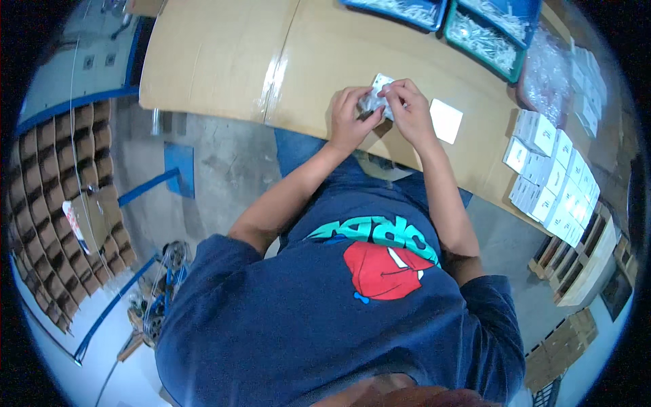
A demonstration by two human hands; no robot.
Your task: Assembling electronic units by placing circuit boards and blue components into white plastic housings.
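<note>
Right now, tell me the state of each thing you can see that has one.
Left hand: closed on the small clear packet.
Right hand: pinching the same packet.
Small clear packet: held above the cardboard-covered table.
White flat square: lying flat, untouched.
Small white boxes: closed, in rows.
Blue bins: open, filled with small pale parts.

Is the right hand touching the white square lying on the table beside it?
Apart. The head view shows bare cardboard between the right hand and the white square.

Small clear plastic packet gripped between left hand and right hand above cardboard-covered desk. White square card just beside right hand; white boxes stacked at right.
</note>
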